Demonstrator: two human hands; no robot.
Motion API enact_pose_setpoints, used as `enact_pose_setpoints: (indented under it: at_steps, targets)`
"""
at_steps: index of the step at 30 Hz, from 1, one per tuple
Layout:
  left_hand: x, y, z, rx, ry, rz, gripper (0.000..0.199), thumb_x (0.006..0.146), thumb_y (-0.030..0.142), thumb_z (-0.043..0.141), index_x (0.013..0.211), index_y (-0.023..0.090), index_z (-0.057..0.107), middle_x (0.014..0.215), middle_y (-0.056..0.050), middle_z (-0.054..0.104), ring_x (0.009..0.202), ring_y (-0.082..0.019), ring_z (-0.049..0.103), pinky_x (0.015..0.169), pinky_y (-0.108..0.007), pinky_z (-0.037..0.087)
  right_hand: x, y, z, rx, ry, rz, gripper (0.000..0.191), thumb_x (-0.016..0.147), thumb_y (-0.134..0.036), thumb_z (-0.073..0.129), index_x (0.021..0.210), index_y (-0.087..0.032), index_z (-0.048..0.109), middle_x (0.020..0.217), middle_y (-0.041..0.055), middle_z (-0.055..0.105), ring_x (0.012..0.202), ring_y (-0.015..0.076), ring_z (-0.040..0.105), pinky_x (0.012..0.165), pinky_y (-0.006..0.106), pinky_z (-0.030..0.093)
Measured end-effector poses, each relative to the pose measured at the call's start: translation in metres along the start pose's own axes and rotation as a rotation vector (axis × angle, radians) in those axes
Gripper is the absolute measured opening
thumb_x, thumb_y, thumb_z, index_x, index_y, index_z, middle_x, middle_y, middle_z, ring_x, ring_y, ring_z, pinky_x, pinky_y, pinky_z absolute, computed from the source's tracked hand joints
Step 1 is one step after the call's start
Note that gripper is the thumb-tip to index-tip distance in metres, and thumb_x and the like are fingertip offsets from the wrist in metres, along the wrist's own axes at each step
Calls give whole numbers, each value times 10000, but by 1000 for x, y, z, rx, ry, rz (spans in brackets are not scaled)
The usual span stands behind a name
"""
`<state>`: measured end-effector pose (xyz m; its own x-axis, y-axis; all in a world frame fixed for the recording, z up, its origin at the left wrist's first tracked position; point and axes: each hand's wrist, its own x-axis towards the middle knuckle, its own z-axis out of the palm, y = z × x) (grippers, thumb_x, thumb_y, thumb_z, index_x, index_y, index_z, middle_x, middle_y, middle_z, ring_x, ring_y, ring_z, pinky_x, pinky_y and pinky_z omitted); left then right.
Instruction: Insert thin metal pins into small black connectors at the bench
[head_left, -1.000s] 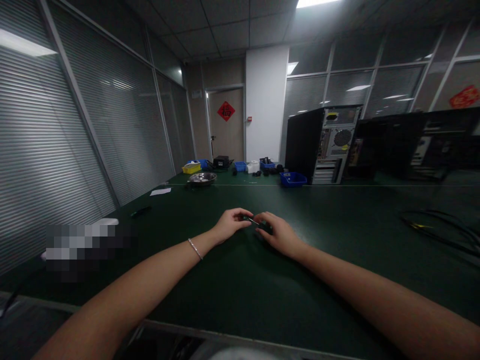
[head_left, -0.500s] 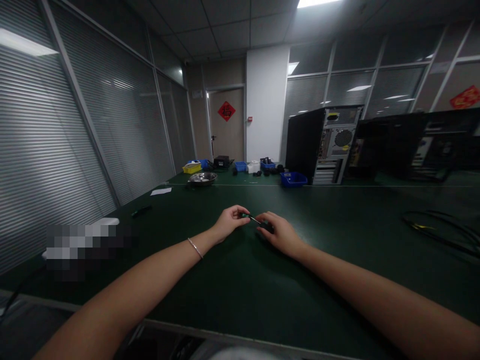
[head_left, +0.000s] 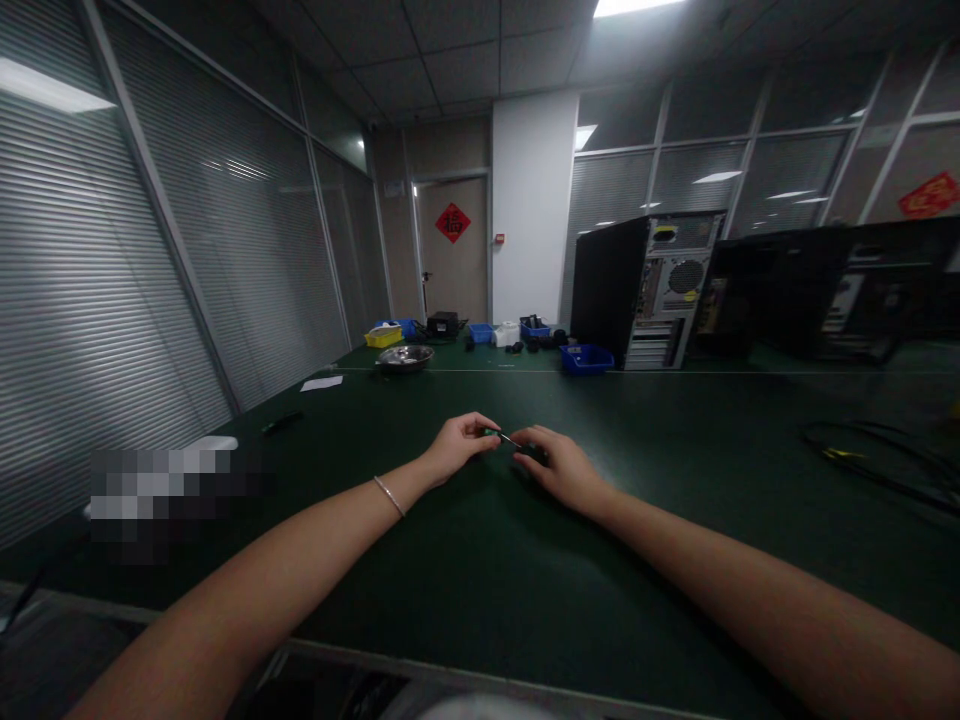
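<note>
Near the middle of the green table point(head_left: 450, 570), my left hand point(head_left: 459, 447) pinches a small screwdriver point(head_left: 492, 432) with a green and black handle. Its thin metal shaft points right, toward the other hand. My right hand point(head_left: 559, 465) curls around a small black object point(head_left: 534, 453), mostly covered by the fingers, so its kind cannot be made out. The shaft's tip reaches the right fingertips; whether it touches the black object is too small to tell.
A black and green tool point(head_left: 282, 423) lies at the left, beyond a blurred white object point(head_left: 217, 443). Farther back are a metal bowl point(head_left: 405, 358), a blue bin point(head_left: 587, 359) and an open computer case point(head_left: 645, 290). Black cables point(head_left: 877, 455) lie at the right.
</note>
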<state>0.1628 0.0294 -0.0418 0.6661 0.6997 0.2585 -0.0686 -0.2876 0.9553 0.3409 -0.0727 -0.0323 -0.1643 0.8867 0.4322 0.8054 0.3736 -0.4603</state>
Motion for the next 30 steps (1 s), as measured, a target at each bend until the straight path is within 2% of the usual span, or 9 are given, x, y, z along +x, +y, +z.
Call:
enact_pose_setpoints:
  at_steps: [11,21,26,30]
  targets:
    - [-1,3,0,-32,-11,9,314,654,257,695,920,135,578,812,-27,598,707,-109,549,652,-245,415,0,-2,-1,21,-41,16,280,845,-281,467,1109,-254,558,1083,31,604,973,195,547,810,316,419]
    - [0,0,0,-38,-19,10,306,673,249,678,936,133,576,800,-27,595,713,-113,552,681,-266,429,0,-5,-2,6,-56,-6,274,870,-285,427,1107,-227,552,1018,49,624,917,186,564,780,300,424]
    - [0,0,0,-41,-42,16,289,687,232,662,945,136,574,807,-25,591,710,-109,550,669,-255,426,0,-2,1,29,-48,13,299,829,-288,495,1121,-229,524,1053,47,600,947,187,549,791,304,423]
    - [0,1,1,-10,-32,6,285,691,238,658,946,141,577,798,-23,588,704,-109,547,653,-248,422,0,2,3,27,-12,30,299,765,-222,565,1060,-226,524,1007,33,585,894,171,545,752,288,424]
